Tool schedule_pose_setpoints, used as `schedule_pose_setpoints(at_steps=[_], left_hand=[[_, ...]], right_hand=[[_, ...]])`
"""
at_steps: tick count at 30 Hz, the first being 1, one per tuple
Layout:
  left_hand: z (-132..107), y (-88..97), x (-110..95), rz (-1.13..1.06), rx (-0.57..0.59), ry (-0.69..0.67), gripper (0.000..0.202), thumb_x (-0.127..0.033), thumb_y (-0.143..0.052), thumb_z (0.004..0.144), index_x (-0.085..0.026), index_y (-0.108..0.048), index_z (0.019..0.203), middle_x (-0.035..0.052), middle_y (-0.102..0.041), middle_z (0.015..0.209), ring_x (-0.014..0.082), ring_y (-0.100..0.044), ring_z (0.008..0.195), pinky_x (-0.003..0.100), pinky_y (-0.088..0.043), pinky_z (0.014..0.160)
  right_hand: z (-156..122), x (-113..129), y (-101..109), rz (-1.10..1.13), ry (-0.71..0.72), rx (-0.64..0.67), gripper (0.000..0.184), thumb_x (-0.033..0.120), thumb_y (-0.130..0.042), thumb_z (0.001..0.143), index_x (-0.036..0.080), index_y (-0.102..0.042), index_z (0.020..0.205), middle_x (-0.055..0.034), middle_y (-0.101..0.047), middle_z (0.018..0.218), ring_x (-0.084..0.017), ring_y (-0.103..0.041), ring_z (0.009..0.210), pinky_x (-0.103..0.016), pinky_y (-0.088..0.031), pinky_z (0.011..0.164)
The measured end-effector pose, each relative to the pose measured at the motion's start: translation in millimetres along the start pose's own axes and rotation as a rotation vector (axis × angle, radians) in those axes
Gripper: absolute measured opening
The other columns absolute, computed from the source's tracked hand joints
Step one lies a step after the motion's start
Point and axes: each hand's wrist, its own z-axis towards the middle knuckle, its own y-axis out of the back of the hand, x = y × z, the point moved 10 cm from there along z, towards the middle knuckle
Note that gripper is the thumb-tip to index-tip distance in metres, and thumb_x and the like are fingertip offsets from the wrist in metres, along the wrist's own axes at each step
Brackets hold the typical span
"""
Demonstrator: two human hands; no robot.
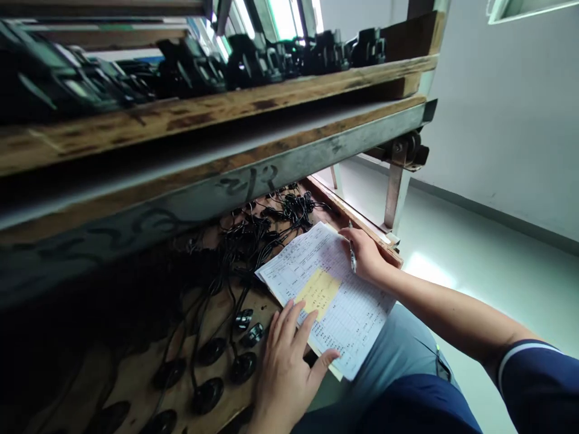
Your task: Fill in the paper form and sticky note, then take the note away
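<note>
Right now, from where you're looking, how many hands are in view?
2. The left hand is spread at the edge of the printed sheet, near the yellow note; the right hand holds a pen at its opposite edge.

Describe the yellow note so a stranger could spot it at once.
Below the grey metal rail marked with dark scrawl, find the white printed sheets between the left hand and right hand. The yellow note lies on top of them, nearer the left hand. Its yellow colour and handwriting set it apart from the white, table-ruled paper around it.
</note>
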Motion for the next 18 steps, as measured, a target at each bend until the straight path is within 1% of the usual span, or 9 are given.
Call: schedule_pose_setpoints(at_steps=[2,4,6,8,10,12,13,15,18], left_hand=[[-0.6,3.0,5.7,-0.051,-0.045,0.046,0.051,-0.047,-0.059,0.097,-0.022,-0.049,0.140,0.0182,-0.056,0.143,0.0367,-0.048,0.140,0.061,-0.042,0.113],[1.7,6.2,12.1,-0.103,-0.080,0.102,0.042,-0.037,-0.053,0.101,-0.022,-0.047,0.140,0.0162,-0.060,0.137,0.0330,-0.053,0.134,0.057,-0.047,0.110],[7.5,9.9,19.1,-0.129,-0.099,0.161,0.038,-0.032,-0.048,0.103,-0.021,-0.047,0.140,0.0156,-0.062,0.132,0.0311,-0.057,0.128,0.053,-0.051,0.105],[16.9,14.0,26.5,-0.097,-0.095,0.215,0.037,-0.033,-0.045,0.104,-0.018,-0.049,0.137,0.0173,-0.064,0.128,0.0328,-0.060,0.123,0.053,-0.052,0.102],[28.9,14.0,34.0,-0.024,-0.029,0.259,0.037,-0.035,-0.045,0.103,-0.014,-0.055,0.132,0.0194,-0.066,0.124,0.0363,-0.060,0.118,0.056,-0.051,0.100],[40.1,9.1,43.3,0.042,0.083,0.305,0.034,-0.034,-0.050,0.099,-0.012,-0.060,0.124,0.0197,-0.067,0.118,0.0383,-0.061,0.114,0.057,-0.051,0.096],[44.4,6.3,48.9,0.049,0.136,0.336,0.032,-0.033,-0.053,0.097,-0.013,-0.062,0.120,0.0187,-0.067,0.116,0.0379,-0.062,0.111,0.056,-0.051,0.094],[50.5,2.2,60.3,0.011,0.201,0.404,0.025,-0.030,-0.061,0.091,-0.015,-0.063,0.111,0.0158,-0.067,0.111,0.0355,-0.062,0.108,0.052,-0.052,0.093],[55.7,-1.8,71.5,-0.121,0.229,0.470,0.015,-0.026,-0.067,0.084,-0.019,-0.060,0.095,0.0109,-0.066,0.103,0.0313,-0.063,0.105,0.047,-0.052,0.092]], right_hand=[[3.1,-4.7,-9.4,-0.096,-0.013,0.055,0.027,0.011,-0.057,0.087,0.013,-0.065,0.113,-0.0148,-0.069,0.112,-0.027,-0.063,0.110,-0.041,-0.050,0.101],[4.3,-5.9,-14.9,-0.114,-0.018,0.079,0.029,0.008,-0.059,0.082,0.014,-0.064,0.110,-0.0150,-0.069,0.111,-0.028,-0.061,0.110,-0.042,-0.050,0.101],[4.4,-5.2,-17.6,-0.132,-0.018,0.094,0.031,0.006,-0.059,0.080,0.014,-0.064,0.109,-0.0149,-0.068,0.112,-0.028,-0.060,0.110,-0.042,-0.049,0.101],[4.2,-5.2,-17.7,-0.143,-0.022,0.103,0.032,0.005,-0.057,0.079,0.015,-0.063,0.109,-0.0147,-0.068,0.110,-0.027,-0.060,0.108,-0.041,-0.049,0.100],[4.2,-6.0,-16.6,-0.149,-0.029,0.110,0.033,0.004,-0.056,0.079,0.014,-0.063,0.110,-0.0150,-0.067,0.110,-0.026,-0.060,0.107,-0.039,-0.049,0.099],[4.6,-7.1,-15.9,-0.152,-0.031,0.117,0.034,0.005,-0.057,0.077,0.013,-0.063,0.110,-0.0156,-0.067,0.111,-0.027,-0.060,0.108,-0.039,-0.049,0.098],[4.8,-7.6,-15.8,-0.151,-0.030,0.121,0.034,0.006,-0.057,0.077,0.012,-0.063,0.110,-0.0159,-0.067,0.111,-0.027,-0.060,0.109,-0.039,-0.049,0.098],[5.0,-8.5,-15.6,-0.144,-0.027,0.125,0.035,0.008,-0.059,0.077,0.012,-0.064,0.111,-0.0160,-0.067,0.112,-0.028,-0.061,0.109,-0.039,-0.049,0.098],[4.7,-9.8,-14.8,-0.133,-0.025,0.122,0.037,0.012,-0.060,0.077,0.012,-0.064,0.114,-0.0152,-0.067,0.111,-0.026,-0.062,0.101,-0.038,-0.051,0.091]])
